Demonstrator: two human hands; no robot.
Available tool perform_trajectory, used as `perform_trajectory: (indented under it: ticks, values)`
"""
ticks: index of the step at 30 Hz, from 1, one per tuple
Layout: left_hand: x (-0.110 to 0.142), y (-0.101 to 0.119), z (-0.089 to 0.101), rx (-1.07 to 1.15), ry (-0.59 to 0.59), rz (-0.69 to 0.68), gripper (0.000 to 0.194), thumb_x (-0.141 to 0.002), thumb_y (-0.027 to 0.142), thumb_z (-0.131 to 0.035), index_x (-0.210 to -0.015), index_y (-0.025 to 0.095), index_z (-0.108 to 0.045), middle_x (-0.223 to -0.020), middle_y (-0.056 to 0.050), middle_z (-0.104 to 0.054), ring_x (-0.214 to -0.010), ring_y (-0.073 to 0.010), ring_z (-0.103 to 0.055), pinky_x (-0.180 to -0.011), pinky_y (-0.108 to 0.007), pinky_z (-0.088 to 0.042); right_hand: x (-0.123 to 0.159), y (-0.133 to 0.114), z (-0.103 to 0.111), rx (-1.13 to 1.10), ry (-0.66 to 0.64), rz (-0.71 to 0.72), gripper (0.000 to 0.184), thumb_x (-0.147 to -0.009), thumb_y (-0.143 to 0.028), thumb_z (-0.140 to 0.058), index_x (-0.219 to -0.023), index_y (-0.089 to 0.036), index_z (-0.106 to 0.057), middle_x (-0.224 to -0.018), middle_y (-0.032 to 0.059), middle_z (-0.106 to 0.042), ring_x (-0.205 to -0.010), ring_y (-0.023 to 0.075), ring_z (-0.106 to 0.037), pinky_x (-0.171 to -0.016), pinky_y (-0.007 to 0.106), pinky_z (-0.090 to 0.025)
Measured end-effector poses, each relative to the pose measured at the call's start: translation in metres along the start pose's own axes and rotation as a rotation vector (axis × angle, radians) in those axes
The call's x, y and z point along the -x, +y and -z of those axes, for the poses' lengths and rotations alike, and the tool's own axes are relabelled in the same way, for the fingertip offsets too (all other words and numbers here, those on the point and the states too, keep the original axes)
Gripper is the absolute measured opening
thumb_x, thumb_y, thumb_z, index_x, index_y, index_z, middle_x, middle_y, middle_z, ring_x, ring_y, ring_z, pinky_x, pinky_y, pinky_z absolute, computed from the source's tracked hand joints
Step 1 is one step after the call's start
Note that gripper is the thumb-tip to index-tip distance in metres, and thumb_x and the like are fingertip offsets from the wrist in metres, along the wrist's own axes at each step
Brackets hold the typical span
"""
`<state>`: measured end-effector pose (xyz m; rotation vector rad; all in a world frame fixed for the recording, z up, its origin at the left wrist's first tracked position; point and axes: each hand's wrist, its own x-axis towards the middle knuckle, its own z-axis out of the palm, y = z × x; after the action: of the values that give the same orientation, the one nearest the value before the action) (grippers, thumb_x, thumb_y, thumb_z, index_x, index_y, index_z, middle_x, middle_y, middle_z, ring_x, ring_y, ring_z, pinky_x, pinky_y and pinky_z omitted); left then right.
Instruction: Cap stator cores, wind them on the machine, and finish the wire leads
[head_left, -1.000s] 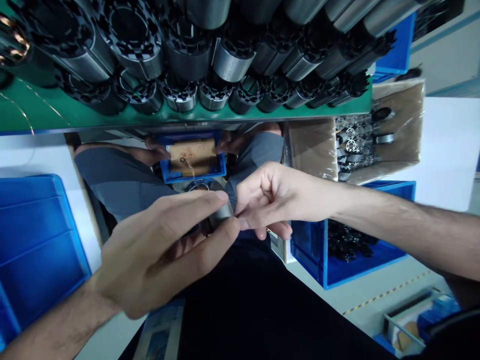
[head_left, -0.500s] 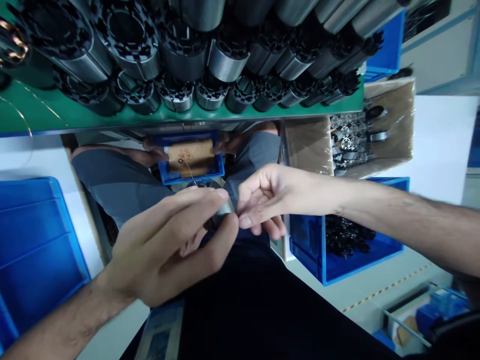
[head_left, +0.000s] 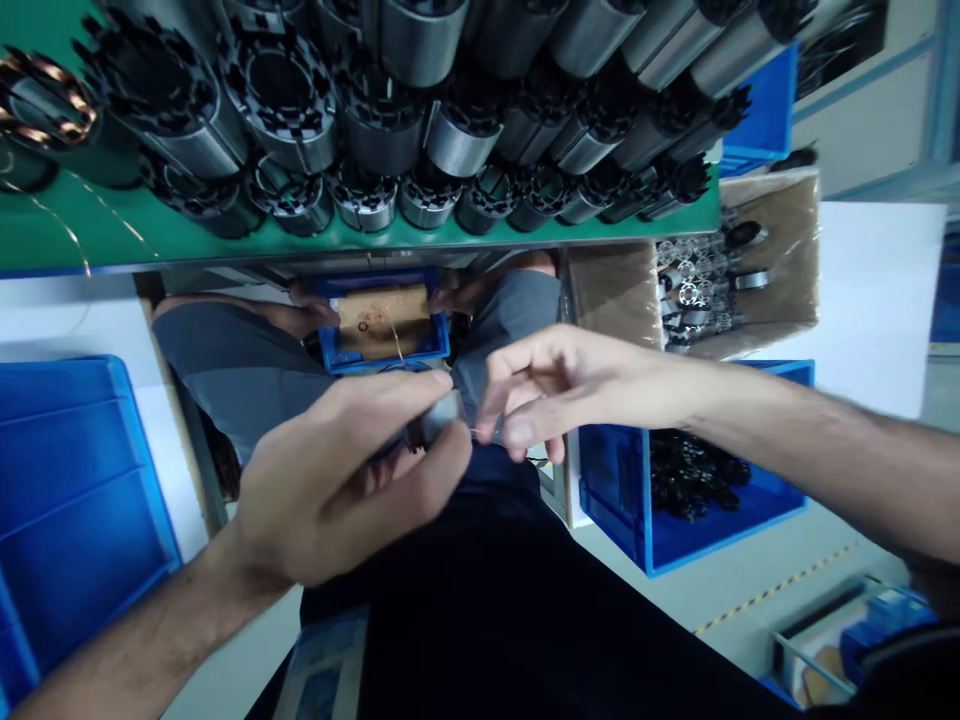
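Note:
Low in front of me, my left hand point(head_left: 352, 460) is closed round a metal motor stator point(head_left: 442, 415). Its fingers and thumb press on the cylinder's sides, and much of it is hidden behind them. Close on its right is my right hand point(head_left: 559, 395), thumb and forefinger bent towards each other. A thin copper wire point(head_left: 477, 432) runs from the stator to these fingertips; the exact pinch is blurred. Another fine wire point(head_left: 396, 335) rises from behind my left hand, over a blue bin.
Rows of stators point(head_left: 450, 140) stand on the green tabletop point(head_left: 315, 232), one with copper windings point(head_left: 67, 105). A blue bin point(head_left: 442, 335) holds a cardboard piece. At right are a lined carton point(head_left: 611, 300) of metal rings and a blue crate point(head_left: 615, 500) of black parts.
My right hand has moved slightly right and up, away from the stator, and a short stretch of wire now shows between the hands. My left hand keeps hold of the stator.

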<state>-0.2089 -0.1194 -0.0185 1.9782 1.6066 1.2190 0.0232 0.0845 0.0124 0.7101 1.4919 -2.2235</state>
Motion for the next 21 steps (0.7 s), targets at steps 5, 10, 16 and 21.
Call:
perform_trajectory:
  ticks: [5, 10, 16, 21]
  values:
    - [-0.005, 0.006, -0.010, -0.207, -0.065, -0.153, 0.030, -0.109, 0.009, -0.079, -0.133, 0.027, -0.078, -0.122, -0.001, -0.093, -0.110, -0.0220, -0.095, -0.098, -0.027, -0.077, -0.006, 0.021, -0.015, 0.393, 0.105, 0.276, 0.045, -0.121, -0.058, -0.076, -0.095, -0.021, -0.073, -0.070, -0.0053, -0.072, -0.049, 0.0082, -0.058, -0.049, 0.021, -0.044]
    - [-0.008, 0.003, -0.010, 0.100, -0.137, 0.178, 0.019, -0.104, 0.022, -0.073, -0.120, 0.030, -0.064, -0.092, 0.008, -0.081, -0.074, -0.0112, -0.084, -0.071, -0.014, -0.066, 0.013, 0.000, -0.011, 1.160, 0.327, 0.806, 0.042, -0.125, -0.020, -0.069, -0.083, -0.023, -0.073, -0.060, -0.0089, -0.048, -0.051, 0.0091, -0.042, -0.050, 0.032, -0.025]
    - [-0.004, -0.014, 0.000, 0.029, -0.061, -0.029, 0.015, -0.107, 0.015, -0.068, -0.104, 0.030, -0.066, -0.087, 0.005, -0.074, -0.076, -0.0100, -0.083, -0.073, -0.010, -0.063, 0.075, -0.091, -0.005, 1.388, 0.819, 0.988, 0.008, -0.114, -0.025, -0.094, -0.112, -0.019, -0.089, -0.089, -0.0008, -0.087, -0.070, 0.0090, -0.074, -0.068, 0.026, -0.055]
    - [0.008, -0.011, -0.008, -0.018, -0.060, -0.045, 0.016, -0.106, 0.013, -0.069, -0.098, 0.027, -0.072, -0.092, 0.003, -0.069, -0.074, -0.0078, -0.078, -0.078, -0.010, -0.063, 0.073, -0.182, 0.037, 1.481, 1.131, 0.815, 0.009, -0.110, -0.026, -0.094, -0.106, -0.021, -0.100, -0.092, 0.0016, -0.090, -0.083, 0.0182, -0.082, -0.084, 0.036, -0.064]
